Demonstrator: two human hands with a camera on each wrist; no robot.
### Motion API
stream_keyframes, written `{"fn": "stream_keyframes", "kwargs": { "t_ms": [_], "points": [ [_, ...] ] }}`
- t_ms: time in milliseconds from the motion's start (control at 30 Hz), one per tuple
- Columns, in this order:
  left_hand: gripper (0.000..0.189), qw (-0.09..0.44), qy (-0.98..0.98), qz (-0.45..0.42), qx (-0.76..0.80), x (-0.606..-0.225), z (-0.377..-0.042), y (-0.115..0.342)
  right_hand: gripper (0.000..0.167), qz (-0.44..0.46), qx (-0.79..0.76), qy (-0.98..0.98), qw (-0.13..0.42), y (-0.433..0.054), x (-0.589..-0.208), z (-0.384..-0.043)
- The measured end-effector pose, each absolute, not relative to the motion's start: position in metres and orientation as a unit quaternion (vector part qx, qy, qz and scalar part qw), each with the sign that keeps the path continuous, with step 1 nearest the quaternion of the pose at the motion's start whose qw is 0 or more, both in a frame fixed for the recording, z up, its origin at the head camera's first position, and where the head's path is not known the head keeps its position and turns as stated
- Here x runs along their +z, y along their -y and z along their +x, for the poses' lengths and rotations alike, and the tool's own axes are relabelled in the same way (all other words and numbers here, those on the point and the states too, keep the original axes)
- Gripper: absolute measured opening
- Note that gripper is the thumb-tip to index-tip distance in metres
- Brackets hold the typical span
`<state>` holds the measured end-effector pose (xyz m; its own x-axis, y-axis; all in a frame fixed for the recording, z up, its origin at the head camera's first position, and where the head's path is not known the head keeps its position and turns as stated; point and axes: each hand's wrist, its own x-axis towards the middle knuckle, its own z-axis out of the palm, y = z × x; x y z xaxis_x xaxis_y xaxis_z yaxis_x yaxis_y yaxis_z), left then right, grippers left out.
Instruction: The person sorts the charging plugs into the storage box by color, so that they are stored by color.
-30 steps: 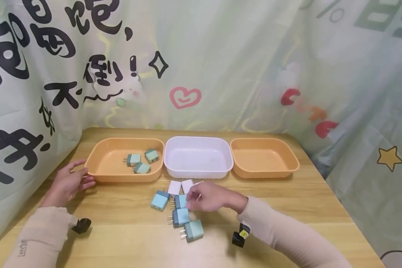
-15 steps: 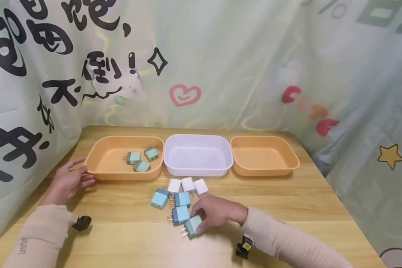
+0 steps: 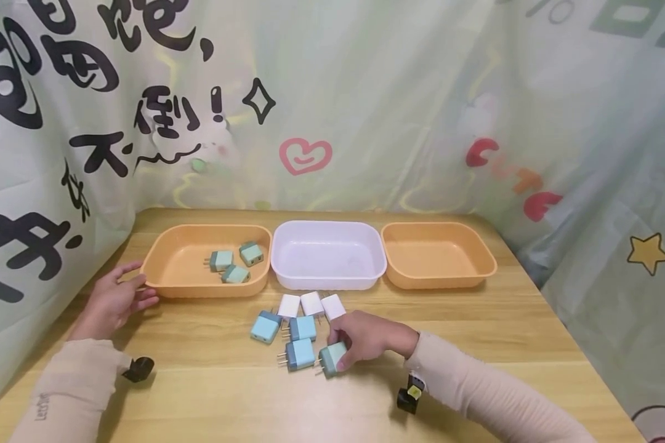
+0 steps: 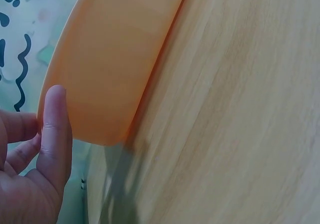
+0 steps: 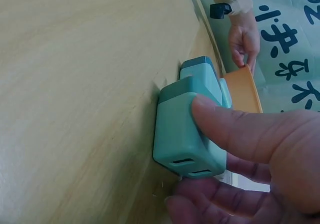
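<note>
My right hand (image 3: pixel 366 337) pinches a green two-port USB charger (image 3: pixel 330 359) on the table, thumb on one side and fingers on the other. In the right wrist view the charger (image 5: pixel 180 124) has its two slots toward the camera. Just left of it lie blue chargers (image 3: pixel 300 354) with metal prongs. Behind them sit three white chargers (image 3: pixel 311 304) in a row. My left hand (image 3: pixel 116 298) touches the near-left end of the left orange tray (image 3: pixel 199 290), its fingers fairly straight. The left wrist view shows my thumb (image 4: pixel 56 134) against that tray's wall.
Three green chargers (image 3: pixel 220 261) lie in the left orange tray. A white tray (image 3: pixel 328 283) stands in the middle and another orange tray (image 3: pixel 440 282) at the right, with nothing in either. The trays stand side by side, with a printed curtain (image 3: pixel 366 111) behind the table.
My right hand has come from the blue and white chargers toward me, taken hold of the green charger and drawn it slightly right, away from the blue ones. My left hand stays at the tray.
</note>
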<state>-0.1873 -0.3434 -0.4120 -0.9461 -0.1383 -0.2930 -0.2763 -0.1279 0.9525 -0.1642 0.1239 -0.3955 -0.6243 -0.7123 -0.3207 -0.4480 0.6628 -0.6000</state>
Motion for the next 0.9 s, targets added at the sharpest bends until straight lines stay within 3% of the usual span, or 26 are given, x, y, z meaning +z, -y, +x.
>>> {"fn": "stream_keyframes", "kwargs": {
  "t_ms": [233,467,900],
  "points": [
    [0.053,0.047,-0.654,-0.166,0.737,-0.416,-0.186,0.344,0.035,-0.334,-0.236,-0.863,0.298,-0.126,-0.395,-0.169],
    [0.057,0.048,-0.665,-0.165,0.727,-0.415,-0.19,0.345,0.025,-0.315,-0.246,-0.868,0.293,-0.127,-0.394,-0.175],
    [0.052,0.044,-0.673,-0.18,0.717,-0.415,-0.19,0.344,0.035,-0.219,-0.405,-0.809,0.365,-0.127,-0.388,-0.191]
  ]
}}
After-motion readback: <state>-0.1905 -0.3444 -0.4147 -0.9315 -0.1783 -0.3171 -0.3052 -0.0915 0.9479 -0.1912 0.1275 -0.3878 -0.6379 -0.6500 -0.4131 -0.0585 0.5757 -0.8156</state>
